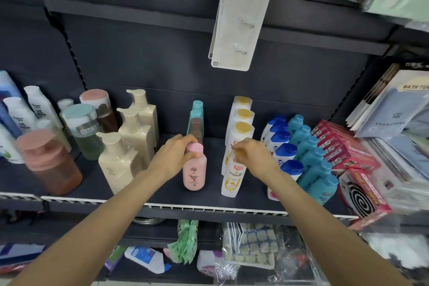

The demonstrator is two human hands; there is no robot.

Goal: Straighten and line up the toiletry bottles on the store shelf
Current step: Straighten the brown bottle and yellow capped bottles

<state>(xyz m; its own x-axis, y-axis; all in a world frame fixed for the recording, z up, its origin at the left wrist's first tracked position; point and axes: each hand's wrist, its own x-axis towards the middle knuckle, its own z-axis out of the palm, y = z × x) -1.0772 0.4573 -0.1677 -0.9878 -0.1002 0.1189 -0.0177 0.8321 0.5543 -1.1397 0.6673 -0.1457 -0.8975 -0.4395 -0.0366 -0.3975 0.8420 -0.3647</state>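
Observation:
On the dark shelf a pink bottle stands upright at the front of a row, with a brown bottle and a teal one behind it. My left hand grips the pink bottle's cap. To the right runs a row of white bottles with yellow caps. My right hand holds the top of the front white bottle, its fingers curled over the cap.
Cream pump bottles stand left of my hands, with pink and green jars further left. Blue-capped white bottles and teal bottles line up at right, then red boxes. A white hook strip hangs above.

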